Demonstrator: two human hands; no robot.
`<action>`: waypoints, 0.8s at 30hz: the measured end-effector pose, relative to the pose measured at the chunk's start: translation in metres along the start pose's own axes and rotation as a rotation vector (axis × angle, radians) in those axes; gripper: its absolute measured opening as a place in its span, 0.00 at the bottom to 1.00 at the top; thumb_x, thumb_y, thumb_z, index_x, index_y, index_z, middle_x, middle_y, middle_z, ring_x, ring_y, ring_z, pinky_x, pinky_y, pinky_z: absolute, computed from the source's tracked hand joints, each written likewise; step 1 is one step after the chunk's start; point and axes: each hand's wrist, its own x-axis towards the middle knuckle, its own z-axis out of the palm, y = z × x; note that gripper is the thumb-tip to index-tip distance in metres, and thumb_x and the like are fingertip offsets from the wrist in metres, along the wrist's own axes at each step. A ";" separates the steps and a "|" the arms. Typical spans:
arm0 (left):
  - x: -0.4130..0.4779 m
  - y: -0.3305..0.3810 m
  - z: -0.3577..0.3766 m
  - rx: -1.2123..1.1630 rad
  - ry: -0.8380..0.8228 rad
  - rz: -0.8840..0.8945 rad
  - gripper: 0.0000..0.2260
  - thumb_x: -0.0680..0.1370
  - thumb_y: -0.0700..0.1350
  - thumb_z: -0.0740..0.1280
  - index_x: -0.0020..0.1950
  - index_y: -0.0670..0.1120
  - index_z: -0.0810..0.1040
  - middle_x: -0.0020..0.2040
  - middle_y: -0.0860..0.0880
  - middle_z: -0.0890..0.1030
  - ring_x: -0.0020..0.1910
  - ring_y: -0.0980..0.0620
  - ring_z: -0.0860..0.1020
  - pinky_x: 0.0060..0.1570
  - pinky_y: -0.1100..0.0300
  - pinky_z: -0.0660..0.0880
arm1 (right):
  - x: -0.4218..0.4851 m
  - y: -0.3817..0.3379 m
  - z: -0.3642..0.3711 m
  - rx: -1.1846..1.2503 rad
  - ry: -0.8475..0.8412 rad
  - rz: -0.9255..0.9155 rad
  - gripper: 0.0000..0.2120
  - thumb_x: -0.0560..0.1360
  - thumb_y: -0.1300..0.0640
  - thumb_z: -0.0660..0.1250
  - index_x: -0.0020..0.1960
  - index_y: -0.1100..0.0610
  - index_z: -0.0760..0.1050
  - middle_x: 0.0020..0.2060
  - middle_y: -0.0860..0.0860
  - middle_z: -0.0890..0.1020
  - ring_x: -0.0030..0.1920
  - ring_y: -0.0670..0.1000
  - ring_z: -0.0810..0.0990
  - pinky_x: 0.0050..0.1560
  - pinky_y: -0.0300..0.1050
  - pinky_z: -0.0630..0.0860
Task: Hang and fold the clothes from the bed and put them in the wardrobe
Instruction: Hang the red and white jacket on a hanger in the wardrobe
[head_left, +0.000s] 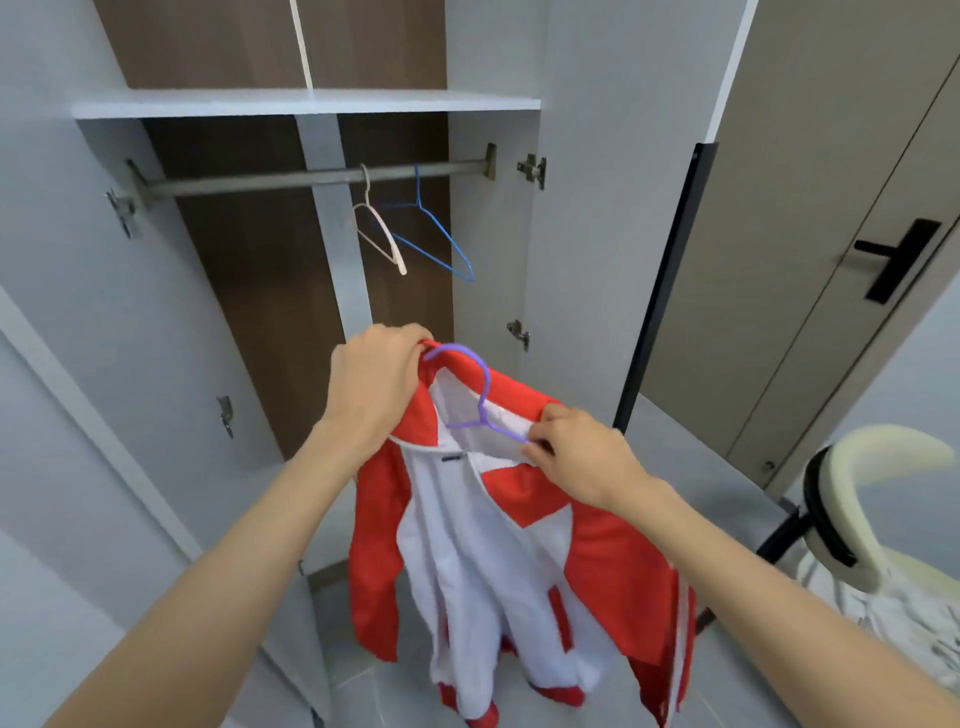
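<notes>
A red and white jacket (498, 561) hangs in front of the open wardrobe, held up by both hands. My left hand (376, 387) grips the jacket's collar at the top. My right hand (579, 457) pinches the jacket's right shoulder together with the arm of a purple hanger (480, 387). The hanger's hook sticks up by the collar; its lower part lies inside the neck opening. The wardrobe rail (311, 179) runs across above, well over the jacket.
A white hanger (379, 228) and a blue hanger (436, 234) hang bare on the rail. A white shelf (306, 101) sits above it. Both wardrobe doors (613, 208) stand open. A door with a black handle (898, 260) is right; a cream chair (862, 499) stands at lower right.
</notes>
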 end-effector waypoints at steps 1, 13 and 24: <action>-0.001 0.004 0.002 -0.003 0.010 0.005 0.09 0.79 0.45 0.63 0.54 0.50 0.82 0.45 0.44 0.83 0.45 0.38 0.80 0.41 0.50 0.74 | -0.001 0.004 0.000 0.169 0.049 0.056 0.12 0.80 0.51 0.59 0.44 0.56 0.76 0.45 0.51 0.74 0.51 0.56 0.74 0.41 0.48 0.68; -0.009 0.010 0.042 -0.382 -0.140 -0.253 0.13 0.81 0.52 0.60 0.66 0.58 0.72 0.73 0.55 0.68 0.74 0.50 0.61 0.73 0.45 0.50 | 0.031 0.014 -0.014 0.486 0.235 -0.050 0.10 0.81 0.51 0.59 0.43 0.53 0.72 0.70 0.48 0.62 0.51 0.51 0.75 0.51 0.48 0.71; 0.023 -0.032 0.047 0.031 -0.337 -0.029 0.13 0.82 0.41 0.57 0.64 0.51 0.73 0.57 0.49 0.75 0.61 0.48 0.73 0.71 0.44 0.55 | 0.080 -0.002 0.004 0.516 0.208 -0.244 0.08 0.80 0.54 0.62 0.46 0.56 0.77 0.37 0.48 0.77 0.38 0.49 0.74 0.42 0.46 0.70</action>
